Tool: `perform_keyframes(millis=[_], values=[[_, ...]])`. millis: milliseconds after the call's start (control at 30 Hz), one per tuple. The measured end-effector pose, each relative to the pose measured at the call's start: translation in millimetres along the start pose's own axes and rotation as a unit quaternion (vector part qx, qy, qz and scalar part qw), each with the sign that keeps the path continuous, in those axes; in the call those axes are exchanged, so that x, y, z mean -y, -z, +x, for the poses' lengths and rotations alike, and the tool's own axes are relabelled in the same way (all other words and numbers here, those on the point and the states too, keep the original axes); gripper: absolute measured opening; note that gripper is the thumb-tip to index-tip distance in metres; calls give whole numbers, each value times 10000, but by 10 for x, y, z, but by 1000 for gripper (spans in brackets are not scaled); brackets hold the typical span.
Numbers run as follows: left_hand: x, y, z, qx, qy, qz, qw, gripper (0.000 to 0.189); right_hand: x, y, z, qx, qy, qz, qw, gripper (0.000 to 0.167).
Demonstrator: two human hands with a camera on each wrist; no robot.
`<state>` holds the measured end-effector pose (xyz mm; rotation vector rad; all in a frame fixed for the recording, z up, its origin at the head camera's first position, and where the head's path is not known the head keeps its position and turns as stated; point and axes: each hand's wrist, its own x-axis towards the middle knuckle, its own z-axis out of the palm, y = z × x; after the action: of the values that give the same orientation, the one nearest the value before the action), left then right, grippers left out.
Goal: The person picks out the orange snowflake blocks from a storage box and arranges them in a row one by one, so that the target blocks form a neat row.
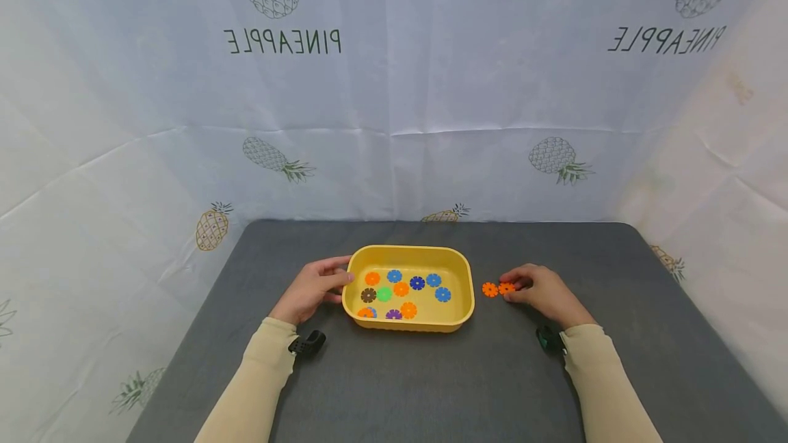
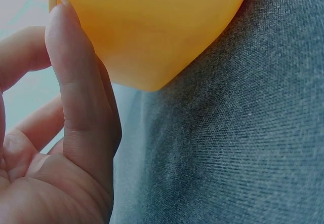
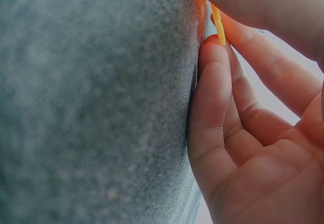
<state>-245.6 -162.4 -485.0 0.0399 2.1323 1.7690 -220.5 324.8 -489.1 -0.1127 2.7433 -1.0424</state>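
My left hand (image 1: 312,290) grips a yellow plastic basket (image 1: 406,327) by its left rim. In the left wrist view the thumb lies against the yellow wall (image 2: 152,36), its tip at the rim. Several notched, flower-shaped plastic discs lie inside, among them a green disc (image 1: 384,294), a brown disc (image 1: 368,295) and a dark blue disc (image 1: 417,283). Right of the basket, my right hand (image 1: 546,294) pinches an orange disc (image 1: 505,288) at table level. The right wrist view shows its thin edge (image 3: 219,27) between thumb and fingers. Beside it lies another orange disc (image 1: 489,290).
The dark grey tabletop (image 1: 418,388) reaches back to a white cloth (image 1: 382,176) printed with pineapples, which also hangs along both sides. Black straps (image 1: 308,343) sit at the wrists, next to beige sleeves (image 1: 252,381).
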Motion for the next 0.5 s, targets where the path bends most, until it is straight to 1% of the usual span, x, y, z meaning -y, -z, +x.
perform_keyframes(millis=[333, 500], values=[[1, -4, 5, -18, 0, 42, 10000, 63, -15, 2, 6, 10, -1, 54, 10000, 37], [3, 0, -9, 24, -105, 53, 9999, 63, -27, 10, 9, 25, -9, 90, 10000, 40]])
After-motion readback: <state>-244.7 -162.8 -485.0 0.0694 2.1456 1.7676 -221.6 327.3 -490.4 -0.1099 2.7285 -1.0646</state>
